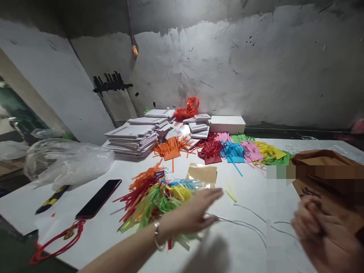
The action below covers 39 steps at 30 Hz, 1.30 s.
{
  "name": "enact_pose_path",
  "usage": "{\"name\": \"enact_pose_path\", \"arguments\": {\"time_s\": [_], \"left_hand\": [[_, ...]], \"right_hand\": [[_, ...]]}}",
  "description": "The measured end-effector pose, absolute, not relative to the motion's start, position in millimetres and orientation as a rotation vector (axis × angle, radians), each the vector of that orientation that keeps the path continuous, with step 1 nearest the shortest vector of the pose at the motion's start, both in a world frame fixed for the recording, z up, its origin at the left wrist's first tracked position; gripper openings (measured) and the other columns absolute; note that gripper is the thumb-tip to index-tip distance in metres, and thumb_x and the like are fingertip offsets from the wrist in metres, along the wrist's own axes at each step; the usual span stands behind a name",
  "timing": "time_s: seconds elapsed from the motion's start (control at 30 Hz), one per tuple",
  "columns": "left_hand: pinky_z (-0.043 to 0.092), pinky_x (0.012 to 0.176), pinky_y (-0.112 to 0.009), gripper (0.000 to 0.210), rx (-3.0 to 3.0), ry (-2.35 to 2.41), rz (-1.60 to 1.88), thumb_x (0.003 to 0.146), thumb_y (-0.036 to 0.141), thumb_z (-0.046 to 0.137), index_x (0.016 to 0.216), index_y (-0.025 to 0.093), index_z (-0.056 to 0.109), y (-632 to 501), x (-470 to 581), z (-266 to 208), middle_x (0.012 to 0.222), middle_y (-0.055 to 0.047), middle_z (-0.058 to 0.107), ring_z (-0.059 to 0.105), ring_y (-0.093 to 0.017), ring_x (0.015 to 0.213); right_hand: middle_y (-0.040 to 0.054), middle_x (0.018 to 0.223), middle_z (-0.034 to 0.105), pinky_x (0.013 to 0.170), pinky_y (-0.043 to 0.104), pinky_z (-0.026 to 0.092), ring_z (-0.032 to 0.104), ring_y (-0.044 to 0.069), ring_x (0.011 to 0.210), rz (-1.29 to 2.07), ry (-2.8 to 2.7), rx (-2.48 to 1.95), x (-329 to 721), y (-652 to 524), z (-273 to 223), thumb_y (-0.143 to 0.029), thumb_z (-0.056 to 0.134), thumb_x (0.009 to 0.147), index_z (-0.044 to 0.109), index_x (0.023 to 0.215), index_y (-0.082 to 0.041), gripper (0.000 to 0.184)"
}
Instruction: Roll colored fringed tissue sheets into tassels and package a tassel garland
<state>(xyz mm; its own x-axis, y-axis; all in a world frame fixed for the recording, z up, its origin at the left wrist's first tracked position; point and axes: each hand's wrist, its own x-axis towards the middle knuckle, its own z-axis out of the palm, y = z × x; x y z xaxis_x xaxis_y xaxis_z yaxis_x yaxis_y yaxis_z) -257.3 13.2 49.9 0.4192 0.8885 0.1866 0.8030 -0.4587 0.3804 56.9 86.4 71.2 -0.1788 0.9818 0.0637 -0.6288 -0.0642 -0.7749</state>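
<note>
My left hand [196,212], with a bracelet at the wrist, reaches over the table with its fingers stretched out and holds nothing. Beneath and beside it lies a bundle of multicoloured paper tassels [153,197] in orange, red, yellow, green and blue. Just past the fingertips is a tan card in a clear sleeve [201,173]. At the right, my right hand [327,231] is blurred, its fingers curled together; whatever they may hold cannot be made out. Several thin wires [247,224] stretch across the table between the hands. A yellow paper strip [231,194] lies near them.
Stacked white booklets [131,138], a white box [227,124] and a red plastic bag [187,110] stand at the back. Coloured fringed paper [233,151] lines the far side. A phone [99,199], cutter [52,199] and clear plastic bag [68,161] lie left; a brown bag [327,157] sits right.
</note>
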Motion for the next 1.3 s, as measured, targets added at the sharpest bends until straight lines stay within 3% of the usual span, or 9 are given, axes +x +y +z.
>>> {"name": "enact_pose_path", "arguments": {"time_s": [0.13, 0.2, 0.3, 0.4, 0.57, 0.77, 0.97, 1.17, 1.3], "left_hand": [[0.044, 0.112, -0.044, 0.076, 2.159, 0.964, 0.744, 0.096, 0.054, 0.055, 0.154, 0.010, 0.036, 26, -158, 30, 0.148, -0.024, 0.053, 0.053, -0.032, 0.134], [0.058, 0.085, -0.033, 0.060, 1.918, 0.980, 0.736, 0.102, 0.057, 0.037, 0.135, 0.012, 0.059, 30, -137, 20, 0.107, -0.016, 0.075, 0.072, -0.022, 0.091], [0.048, 0.049, -0.021, 0.068, 1.636, 1.177, 0.671, 0.101, 0.065, 0.029, 0.115, 0.014, 0.071, 29, -145, 10, 0.068, -0.005, 0.071, 0.054, -0.012, 0.046], [0.052, 0.060, -0.025, 0.066, 1.602, 1.279, 0.694, 0.099, 0.068, 0.036, 0.115, 0.014, 0.072, 19, -181, 8, 0.080, -0.010, 0.077, 0.063, -0.014, 0.059], [0.057, 0.071, -0.031, 0.067, 1.473, 1.337, 0.777, 0.098, 0.069, 0.041, 0.123, 0.015, 0.070, -1, -220, 10, 0.095, -0.014, 0.079, 0.071, -0.019, 0.074], [0.055, 0.066, -0.026, 0.056, 1.440, 1.195, 0.866, 0.099, 0.062, 0.048, 0.116, 0.014, 0.073, 5, -205, 31, 0.087, -0.012, 0.077, 0.067, -0.015, 0.067], [0.053, 0.055, -0.024, 0.065, 1.437, 1.118, 0.831, 0.098, 0.069, 0.042, 0.113, 0.012, 0.070, 9, -213, 40, 0.079, -0.008, 0.071, 0.065, -0.015, 0.059], [0.048, 0.066, -0.028, 0.051, 1.792, 1.476, 0.676, 0.100, 0.057, 0.047, 0.087, 0.016, 0.073, -2, -235, 34, 0.078, -0.009, 0.068, 0.059, -0.018, 0.070], [0.045, 0.080, -0.033, 0.030, 1.906, 1.578, 0.671, 0.092, 0.047, 0.065, 0.103, 0.020, 0.075, -11, -242, 33, 0.106, -0.011, 0.067, 0.059, -0.022, 0.086]], "right_hand": [[-0.0072, 0.057, 0.050, 0.041, 0.011, 0.036, 0.041, 0.002, 0.043, 1.705, -0.760, -0.483, 12, 75, 80, -0.030, 0.087, 0.076, 0.069, 0.087, -0.022, 0.022], [-0.0067, 0.056, 0.050, 0.043, 0.012, 0.038, 0.043, 0.003, 0.045, 1.710, -0.797, -0.460, 7, 79, 80, -0.033, 0.083, 0.080, 0.070, 0.088, -0.023, 0.018], [-0.0043, 0.064, 0.061, 0.063, 0.020, 0.054, 0.060, 0.008, 0.062, 1.586, -0.794, -0.573, 32, 98, 69, -0.040, 0.088, 0.073, 0.069, 0.085, -0.024, 0.028], [-0.0068, 0.069, 0.066, 0.088, 0.027, 0.057, 0.067, 0.011, 0.076, 1.412, -0.744, -0.718, 73, 122, 52, -0.047, 0.094, 0.061, 0.067, 0.082, -0.027, 0.040], [-0.0002, 0.080, 0.073, 0.083, 0.023, 0.054, 0.066, 0.014, 0.084, 1.321, -1.066, -0.868, 88, 120, 33, -0.047, 0.086, 0.074, 0.071, 0.085, -0.025, 0.028], [0.0081, 0.136, 0.061, 0.108, 0.041, 0.040, 0.054, 0.026, 0.125, 1.465, -2.116, -0.796, 18, 81, 18, -0.026, 0.069, 0.083, 0.062, 0.131, -0.025, 0.048], [-0.0021, 0.069, 0.060, 0.063, 0.025, 0.042, 0.053, 0.012, 0.063, 1.692, -2.162, -0.559, 0, 82, 5, -0.035, 0.056, 0.094, 0.073, 0.085, -0.019, 0.024], [-0.0052, 0.064, 0.042, 0.053, 0.023, 0.026, 0.031, 0.009, 0.058, 1.673, -2.078, -0.763, 45, 101, 8, -0.056, 0.054, 0.098, 0.072, 0.090, -0.018, 0.043], [-0.0008, 0.072, 0.056, 0.058, 0.024, 0.037, 0.044, 0.013, 0.064, 1.541, -2.073, -0.899, 73, 103, 14, -0.061, 0.052, 0.096, 0.074, 0.098, -0.023, 0.043]]}}
